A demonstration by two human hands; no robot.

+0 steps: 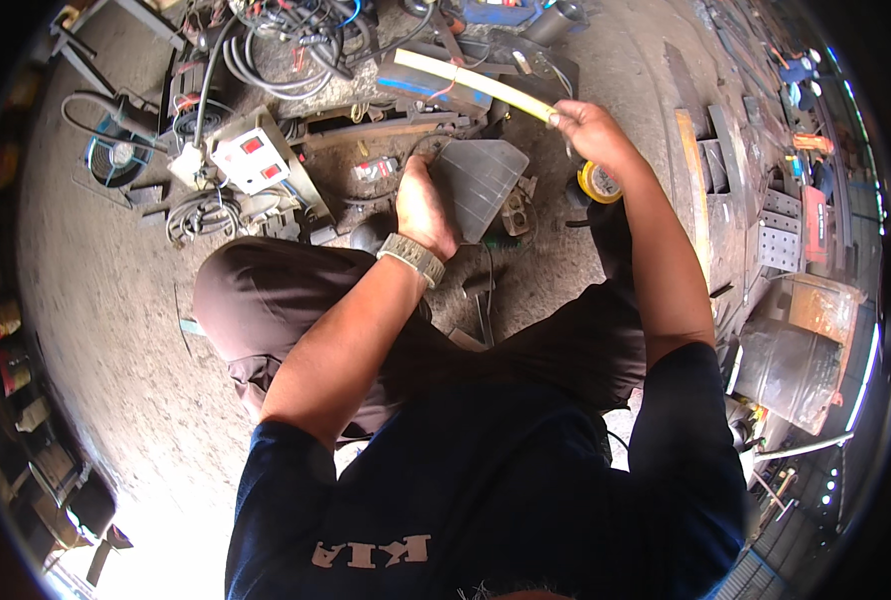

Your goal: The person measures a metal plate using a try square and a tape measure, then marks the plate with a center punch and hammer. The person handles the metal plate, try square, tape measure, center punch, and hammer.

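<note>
Well, from where I sit watching the head feed, the right hand is pinched on the near right end of a yellow strip. Its long axis runs from those fingertips away to the far left, passing over a blue-marked bar; the far end looks free.

A grey plate lies on the near side of that strip, to the left of the right hand and nearer than its fingers. I read that gap as the key relation: strip and plate stand apart, the strip crossing beyond the plate's far edge. Of the two hands, the left hand is the nearer, touching the plate along its left side. I cannot tell how tightly its fingers close, since part of the hand is hidden. The plate's longer axis slants from near left to far right, across the strip's line.

Just beside the right wrist I see a yellow ring. Left of the left hand are a small bottle and, farther left, a white box with red switches.
</note>
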